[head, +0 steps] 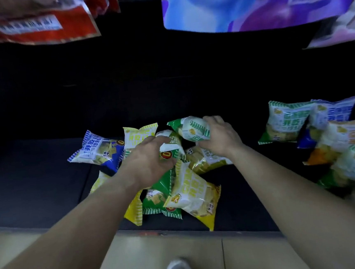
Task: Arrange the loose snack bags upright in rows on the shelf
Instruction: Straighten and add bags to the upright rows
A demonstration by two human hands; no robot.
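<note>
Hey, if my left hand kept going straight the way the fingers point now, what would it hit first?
Probably the green-and-white snack bag right at the left hand's fingers; they already seem to touch it. Beyond it lies the green bag held in the right hand, though depth is hard to judge.

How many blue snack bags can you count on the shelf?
2. One blue bag lies flat at the pile's back left, beside the left hand. Another blue bag stands in the right-hand row behind an orange bag. More may be buried.
</note>
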